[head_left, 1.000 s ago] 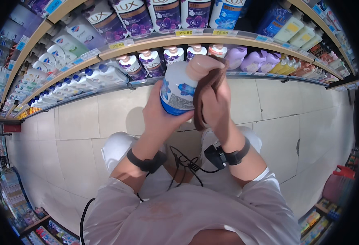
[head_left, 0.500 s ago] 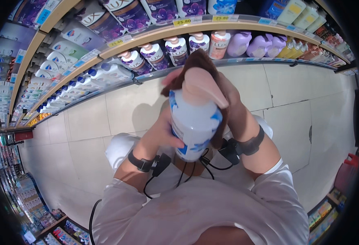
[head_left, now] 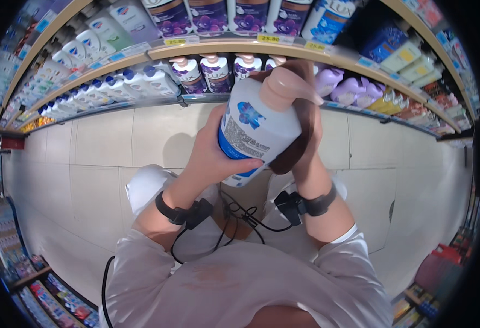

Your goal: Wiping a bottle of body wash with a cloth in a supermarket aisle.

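Note:
A white and blue pump bottle (head_left: 275, 121) with a pink pump head is tilted in front of my chest, its top leaning away and to the right. My left hand (head_left: 207, 150) is closed round its left side, the thumb lying across the printed face. On the far right side a brown cloth (head_left: 297, 145) lies against the bottle. My right hand (head_left: 313, 141) is wrapped round the cloth and presses it there; most of its fingers are hidden behind the cloth and bottle.
Ahead curves a store shelf (head_left: 212, 52) with price labels. Purple and white pump bottles (head_left: 215, 74) stand on its lower level, lilac bottles (head_left: 327, 81) to their right. Pale floor tiles (head_left: 98, 142) lie below. Black cables (head_left: 245, 216) hang between my wrists. A red container (head_left: 437, 265) is at right.
The bottle has turned, so its printed face now shows, and it leans further right. The cloth has slid along its right side. My view has shifted, bringing more upper shelf into sight.

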The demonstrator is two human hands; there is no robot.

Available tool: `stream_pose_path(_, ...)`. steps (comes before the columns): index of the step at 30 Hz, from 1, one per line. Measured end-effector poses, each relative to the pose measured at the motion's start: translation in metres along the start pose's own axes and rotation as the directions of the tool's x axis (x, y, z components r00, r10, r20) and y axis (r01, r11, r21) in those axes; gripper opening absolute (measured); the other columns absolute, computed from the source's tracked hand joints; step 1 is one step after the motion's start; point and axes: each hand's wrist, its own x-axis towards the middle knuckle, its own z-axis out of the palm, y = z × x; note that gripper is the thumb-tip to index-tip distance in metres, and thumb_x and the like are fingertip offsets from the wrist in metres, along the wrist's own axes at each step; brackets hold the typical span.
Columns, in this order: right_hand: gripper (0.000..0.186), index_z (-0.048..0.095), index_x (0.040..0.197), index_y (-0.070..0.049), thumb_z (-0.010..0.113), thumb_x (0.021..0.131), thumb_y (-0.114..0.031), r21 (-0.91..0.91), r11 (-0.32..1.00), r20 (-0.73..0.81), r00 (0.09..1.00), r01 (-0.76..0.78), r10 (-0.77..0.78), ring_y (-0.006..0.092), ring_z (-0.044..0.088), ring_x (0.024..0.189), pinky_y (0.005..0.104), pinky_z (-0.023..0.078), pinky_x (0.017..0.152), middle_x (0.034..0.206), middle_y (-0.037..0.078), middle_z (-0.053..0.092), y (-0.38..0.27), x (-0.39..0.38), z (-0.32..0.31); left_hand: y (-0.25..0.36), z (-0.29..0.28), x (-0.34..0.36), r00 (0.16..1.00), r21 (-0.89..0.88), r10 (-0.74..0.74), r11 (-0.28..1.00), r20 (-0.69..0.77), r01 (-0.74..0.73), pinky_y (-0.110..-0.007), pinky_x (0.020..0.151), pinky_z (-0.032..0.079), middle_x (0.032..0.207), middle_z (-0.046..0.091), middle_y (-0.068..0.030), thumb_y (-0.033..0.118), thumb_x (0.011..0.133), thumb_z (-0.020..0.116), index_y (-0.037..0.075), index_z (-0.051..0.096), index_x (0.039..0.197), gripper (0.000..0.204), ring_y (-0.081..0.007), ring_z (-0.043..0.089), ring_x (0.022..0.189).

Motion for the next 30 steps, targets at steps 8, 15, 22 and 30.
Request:
stream_pose_path(8,0.081,0.021,0.148,-0.004,0.068,0.086,-0.024,-0.102,0.689,0.019,0.691,-0.718,0.723,0.0238,0.05,0.12,0.0389,0.041,0.103,0.131,0.016,0.048,0.013,-0.029,0.057,-0.003,-0.014,0.009,0.874,0.212,0.258,0.96,-0.411,-0.184,-0.037,0.095,0.047,0.122,0.057,-0.0135,0.031,0.059,0.095,0.002,0.037,0.137,0.101,-0.0235,0.058,0.113)
stream_pose_path(15,0.052,0.045,0.132,-0.007,0.036,0.103,-0.049,0.836,0.118,0.26,0.576,-0.536,0.775,0.0285,0.057,0.114,0.0428,0.048,0.097,0.128,0.01,0.054,0.028,-0.031,0.08,0.011,-0.028,0.007,0.834,-0.362,0.111,0.864,-0.54,-0.349,-0.036,0.101,0.043,0.126,0.052,-0.0112,0.018,0.07,0.088,0.003,0.02,0.144,0.101,-0.0211,0.052,0.118)
stream_pose_path(22,0.062,0.05,0.136,-0.005,0.032,0.101,-0.054,0.733,0.011,0.505,0.555,-0.68,0.661,0.0311,0.06,0.114,0.0456,0.05,0.097,0.129,0.015,0.06,0.029,-0.025,0.05,0.011,-0.059,0.01,0.954,0.086,0.284,0.957,-0.101,-0.276,-0.04,0.104,0.042,0.131,0.054,-0.0148,0.017,0.061,0.092,0.0,0.027,0.145,0.107,-0.0269,0.053,0.123)
stream_pose_path(30,0.056,0.059,0.126,-0.003,0.042,0.098,-0.049,0.437,0.078,0.471,0.302,-0.896,0.829,0.0271,0.065,0.105,0.0407,0.052,0.092,0.117,0.015,0.068,0.035,-0.036,0.041,0.011,-0.039,-0.001,0.975,0.039,0.223,0.974,-0.015,-0.222,-0.039,0.105,0.039,0.135,0.049,-0.0143,0.023,0.06,0.09,0.003,0.027,0.145,0.108,-0.0247,0.049,0.125)
